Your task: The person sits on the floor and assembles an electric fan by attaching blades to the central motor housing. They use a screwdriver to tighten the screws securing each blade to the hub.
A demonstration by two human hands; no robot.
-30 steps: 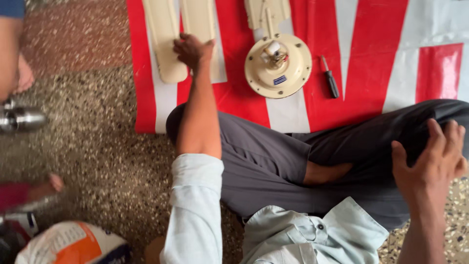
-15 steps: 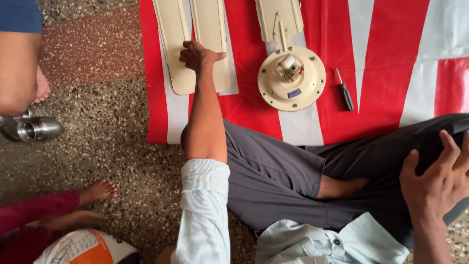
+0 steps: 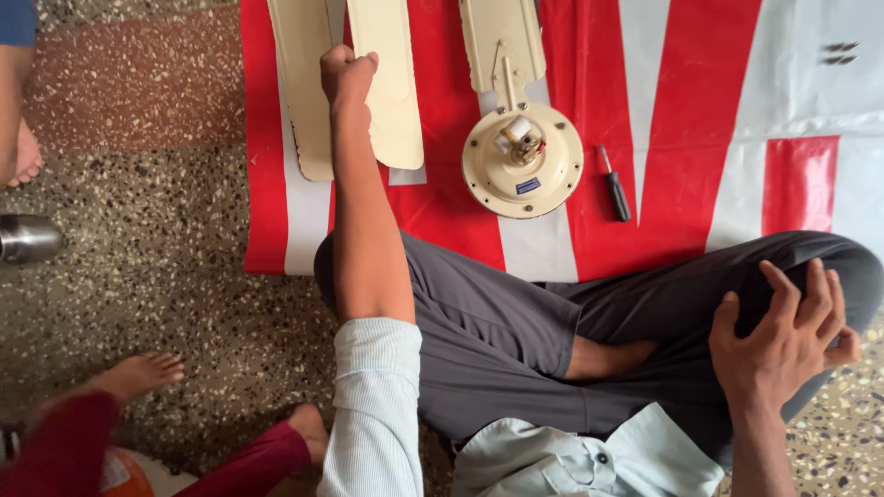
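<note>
Gripping fan blade, left hand

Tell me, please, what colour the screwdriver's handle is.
Black, on the screwdriver lying on the red-and-white sheet beside the cream fan motor; head view.

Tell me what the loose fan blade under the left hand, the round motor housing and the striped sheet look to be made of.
Fan blade: likely painted sheet metal, cream, thin, flat, satin.
Motor housing: probably painted metal, same cream, with a brassy fitting at its centre.
Striped sheet: glossy red-and-white plastic, judging by glare and creases.
The left hand closes on the blade's edge.
</note>
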